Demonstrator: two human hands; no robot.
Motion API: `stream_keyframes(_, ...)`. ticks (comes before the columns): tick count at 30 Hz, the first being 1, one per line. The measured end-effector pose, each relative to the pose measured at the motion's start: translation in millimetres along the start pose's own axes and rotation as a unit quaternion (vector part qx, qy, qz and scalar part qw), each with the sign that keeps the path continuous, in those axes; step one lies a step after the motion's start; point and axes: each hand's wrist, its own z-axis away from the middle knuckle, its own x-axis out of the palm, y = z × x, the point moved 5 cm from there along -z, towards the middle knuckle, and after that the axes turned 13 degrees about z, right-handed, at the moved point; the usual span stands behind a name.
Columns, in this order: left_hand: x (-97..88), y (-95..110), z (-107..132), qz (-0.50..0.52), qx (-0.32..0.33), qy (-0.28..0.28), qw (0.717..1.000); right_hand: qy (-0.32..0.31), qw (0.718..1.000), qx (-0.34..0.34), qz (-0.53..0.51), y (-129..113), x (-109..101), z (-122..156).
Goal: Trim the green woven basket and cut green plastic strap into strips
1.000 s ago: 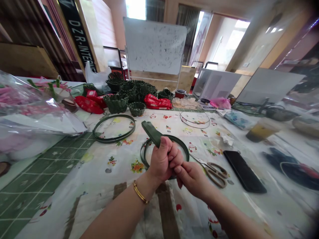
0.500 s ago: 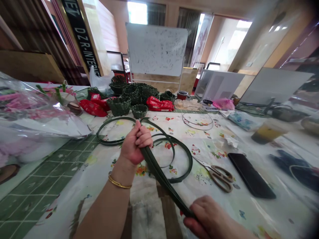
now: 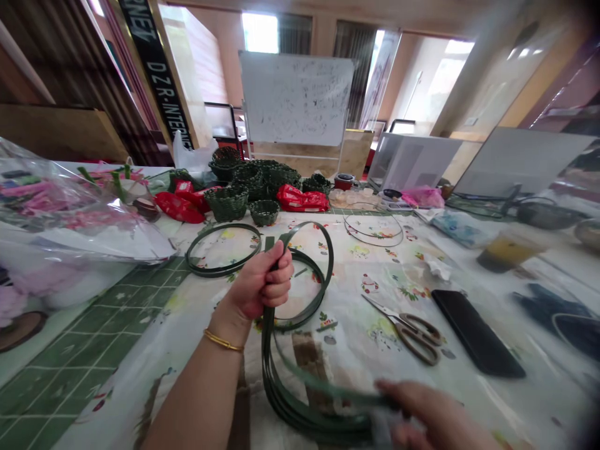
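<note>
Long flat dark-green strip [image 3: 274, 350], uncoiled in loose loops above the flowered table, several layers curving low.

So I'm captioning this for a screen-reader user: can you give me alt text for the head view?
A person's left hand grips a bundle of green strips that loops down into the blurred right hand, above a floral tablecloth. Scissors and a black phone lie to the right; green woven baskets stand further back.

The green strip loops [image 3: 268, 350] fill the table's [image 3: 154, 350] near middle. Scissors [image 3: 412, 334] and a phone [image 3: 475, 331] block the right side, and baskets [image 3: 228, 201] crowd the far edge. The near left corner seems open.
</note>
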Motion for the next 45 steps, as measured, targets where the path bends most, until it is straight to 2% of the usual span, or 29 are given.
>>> stream_keyframes(2,2.3,-7,4,-0.075,-0.032,-0.017,0.997,0.079,0.987,0.093,0.108,32,-33,-9)
stream_keyframes(3,3.3,-9,6,-0.11,-0.042,-0.026,0.993,0.089,0.978,0.115,0.149,47,-43,-14)
stream_keyframes(4,4.1,-11,8,-0.141,-0.051,-0.034,0.988,0.074,0.973,0.128,0.179,61,-49,-19)
stream_keyframes(6,4.8,-14,10,-0.171,-0.062,-0.038,0.983,0.025,0.968,0.152,0.199,84,-50,-29)
stream_keyframes(9,5.6,-19,9,-0.262,-0.061,-0.034,0.963,-0.025,0.967,0.181,0.177,100,-44,-37)
stream_keyframes(13,11.3,-21,4,-0.472,-0.037,-0.041,0.88,-0.055,0.956,0.254,0.133,104,-43,-40)
stream_keyframes(15,13.0,-19,3,-0.507,-0.02,-0.02,0.862,-0.065,0.96,0.251,0.106,100,-45,-40)
stream_keyframes(16,12.8,-19,3,-0.508,-0.017,-0.003,0.861,-0.071,0.967,0.239,0.054,97,-44,-39)
stream_keyframes(18,11.3,-20,3,-0.495,-0.017,0.026,0.868,-0.075,0.967,0.205,-0.131,86,-38,-36)
stream_keyframes(20,10.7,-22,3,-0.474,-0.014,0.033,0.88,-0.065,0.927,0.157,-0.335,69,-32,-32)
stream_keyframes(22,11.3,-25,2,-0.455,-0.008,0.027,0.89,-0.066,0.892,0.115,-0.432,49,-28,-29)
stream_keyframes(25,12.9,-28,1,-0.446,-0.012,0.014,0.895,-0.085,0.895,0.027,-0.437,14,-28,-28)
stream_keyframes(28,13.1,-31,1,-0.443,-0.034,0.008,0.896,-0.043,0.915,-0.046,-0.397,-14,-40,-32)
stream_keyframes(30,12.5,-34,1,-0.429,-0.056,-0.001,0.901,-0.043,0.919,-0.027,-0.39,-22,-44,-36)
stream_keyframes(32,12.4,-36,1,-0.419,-0.072,-0.014,0.905,-0.071,0.916,0.0,-0.395,-28,-43,-41)
stream_keyframes(34,12.7,-38,1,-0.425,-0.08,-0.02,0.902,-0.088,0.909,-0.002,-0.408,-34,-42,-46)
stream_keyframes(38,13.7,-40,2,-0.475,-0.095,-0.014,0.875,-0.104,0.892,-0.034,-0.439,-42,-38,-54)
stream_keyframes(43,18.7,-38,-1,-0.596,-0.066,-0.047,0.799,-0.109,0.865,-0.064,-0.485,-47,-36,-56)
stream_keyframes(45,18.1,-38,-2,-0.613,-0.068,-0.048,0.786,-0.121,0.861,-0.057,-0.492,-49,-35,-55)
